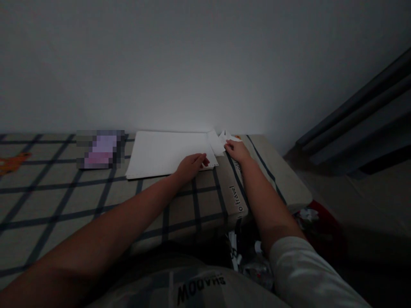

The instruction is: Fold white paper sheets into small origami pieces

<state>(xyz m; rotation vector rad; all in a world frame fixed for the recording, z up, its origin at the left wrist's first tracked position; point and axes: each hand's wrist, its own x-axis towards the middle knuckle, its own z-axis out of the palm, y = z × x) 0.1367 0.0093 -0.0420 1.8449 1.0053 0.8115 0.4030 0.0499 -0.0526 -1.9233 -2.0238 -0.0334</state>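
A stack of white paper sheets (160, 149), perhaps a pad, lies flat on the checked cloth against the wall. My left hand (192, 165) rests on its lower right part, the fingers loosely curled and slightly apart, with nothing visible in them. Just beyond the right edge, my right hand (238, 150) is closed, pinching a crumpled piece of thin white paper (223, 137). That piece overlaps the stack's right corner. Whether it is torn from the stack or separate, I cannot tell.
A blurred pink and purple item (101, 149) lies to the left on the checked cloth (180, 205). Below the table edge are a clear plastic bottle (258, 269) and a red container (327, 231) with white scraps. Dark curtain-like folds (359, 115) hang at right.
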